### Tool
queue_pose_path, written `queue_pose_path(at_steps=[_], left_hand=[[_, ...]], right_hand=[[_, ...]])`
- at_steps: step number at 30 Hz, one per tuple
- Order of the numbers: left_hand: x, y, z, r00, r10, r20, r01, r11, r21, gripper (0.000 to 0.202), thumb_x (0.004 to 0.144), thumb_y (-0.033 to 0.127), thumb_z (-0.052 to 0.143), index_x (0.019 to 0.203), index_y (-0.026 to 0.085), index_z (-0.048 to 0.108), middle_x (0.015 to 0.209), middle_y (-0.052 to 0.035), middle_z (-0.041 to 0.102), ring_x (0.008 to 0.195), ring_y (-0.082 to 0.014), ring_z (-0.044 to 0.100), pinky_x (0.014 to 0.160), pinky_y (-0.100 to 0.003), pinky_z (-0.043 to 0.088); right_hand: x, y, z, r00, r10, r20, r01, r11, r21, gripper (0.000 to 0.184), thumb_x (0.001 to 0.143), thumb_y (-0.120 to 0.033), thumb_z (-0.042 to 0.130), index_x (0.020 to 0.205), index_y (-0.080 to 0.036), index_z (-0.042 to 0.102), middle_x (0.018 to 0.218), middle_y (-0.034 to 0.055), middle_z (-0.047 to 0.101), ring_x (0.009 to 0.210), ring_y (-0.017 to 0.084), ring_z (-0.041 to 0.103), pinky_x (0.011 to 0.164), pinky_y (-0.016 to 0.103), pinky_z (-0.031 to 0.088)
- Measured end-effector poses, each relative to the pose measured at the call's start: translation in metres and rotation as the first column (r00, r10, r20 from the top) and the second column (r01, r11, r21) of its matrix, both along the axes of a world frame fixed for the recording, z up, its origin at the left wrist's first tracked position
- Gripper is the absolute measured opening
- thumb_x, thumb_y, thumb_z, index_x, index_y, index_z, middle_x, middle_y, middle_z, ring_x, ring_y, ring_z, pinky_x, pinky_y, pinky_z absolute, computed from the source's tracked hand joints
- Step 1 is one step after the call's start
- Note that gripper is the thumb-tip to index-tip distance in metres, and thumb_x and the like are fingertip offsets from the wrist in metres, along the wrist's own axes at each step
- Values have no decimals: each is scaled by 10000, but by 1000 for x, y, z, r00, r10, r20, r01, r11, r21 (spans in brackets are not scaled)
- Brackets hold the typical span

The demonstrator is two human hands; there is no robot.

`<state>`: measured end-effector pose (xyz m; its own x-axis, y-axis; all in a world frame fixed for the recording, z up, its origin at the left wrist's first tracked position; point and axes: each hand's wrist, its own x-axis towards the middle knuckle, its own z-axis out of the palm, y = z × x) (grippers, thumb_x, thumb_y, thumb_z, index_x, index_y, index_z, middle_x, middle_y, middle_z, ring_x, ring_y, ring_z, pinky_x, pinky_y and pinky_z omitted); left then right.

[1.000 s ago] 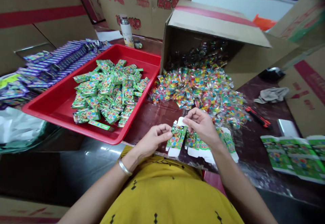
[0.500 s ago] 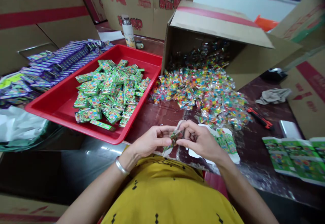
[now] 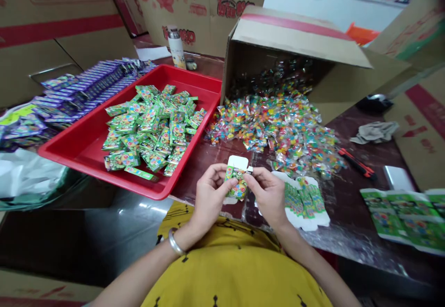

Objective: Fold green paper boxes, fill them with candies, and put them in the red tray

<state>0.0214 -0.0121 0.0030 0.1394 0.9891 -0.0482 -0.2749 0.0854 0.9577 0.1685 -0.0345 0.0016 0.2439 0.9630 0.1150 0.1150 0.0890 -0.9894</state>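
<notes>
My left hand point(image 3: 211, 193) and my right hand point(image 3: 266, 193) both pinch a small green printed carton point(image 3: 237, 179), held upright over the table's near edge with its white top flap open. A short stack of flat green carton blanks point(image 3: 303, 200) lies on the table just right of my right hand. Beyond my hands spreads a heap of clear candy packets point(image 3: 278, 128) with many-coloured sweets. A red tray point(image 3: 79, 144) to the left holds a pile of folded green cartons point(image 3: 153, 124).
A large cardboard box point(image 3: 295, 33) lies on its side behind the candy heap. Purple packets point(image 3: 79, 89) are stacked at far left. More green blanks point(image 3: 403, 214) lie at right, near an orange cutter point(image 3: 356, 163), a grey cloth point(image 3: 375, 131) and a bottle point(image 3: 176, 47).
A flat carton blank lifted from the stack has been squeezed between both hands into an upright box shape. My hands have drawn closer together and nearer to my body.
</notes>
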Motion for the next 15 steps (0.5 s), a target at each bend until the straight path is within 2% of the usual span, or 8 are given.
queue_pose_path(at_steps=[2,3,6,9,12,15], left_hand=[[2,-3,-3,995,99,-16,-97,991,87,485,770,232,769,1208,226,562,861,8,658,757,-127,660,709,-232,551],[1,-4,-5,992,119,-51,-111,985,134,538,773,227,764,1261,247,538,913,1,661,779,-129,669,718,-234,557],[-4,-3,-9,981,56,-187,-17,979,205,526,820,242,712,1319,265,547,1111,-49,665,870,-152,681,739,-242,565],[-11,1,-7,971,-80,-227,118,980,158,440,856,248,666,1286,237,576,1145,-63,667,856,-155,674,718,-239,563],[-17,5,-1,954,-224,-197,248,963,106,323,871,231,637,1189,204,588,1116,-60,664,857,-156,665,743,-253,560],[-19,4,4,937,-278,-213,303,949,93,264,890,201,597,1153,196,571,1100,-58,644,930,-169,650,819,-279,547]], right_hand=[[-6,2,-3,997,-78,-13,79,996,46,126,853,-297,707,957,-225,714,834,10,724,716,158,650,675,280,527],[-8,4,-4,995,-100,-19,101,992,79,188,845,-285,717,1028,-240,711,856,8,724,731,159,655,688,283,532],[-11,7,-4,992,-125,13,119,972,203,355,830,-254,733,1178,-282,671,953,14,703,801,164,656,739,298,532],[-11,10,-6,989,-104,103,76,965,250,243,854,-260,705,1097,-270,701,929,20,649,796,162,622,714,295,504],[-7,12,-7,991,-62,118,37,978,205,80,874,-285,676,925,-228,698,885,24,611,795,166,605,708,297,493],[-4,13,-2,992,-1,126,-21,985,173,137,868,-303,682,779,-204,650,979,54,616,899,193,621,789,325,507]])
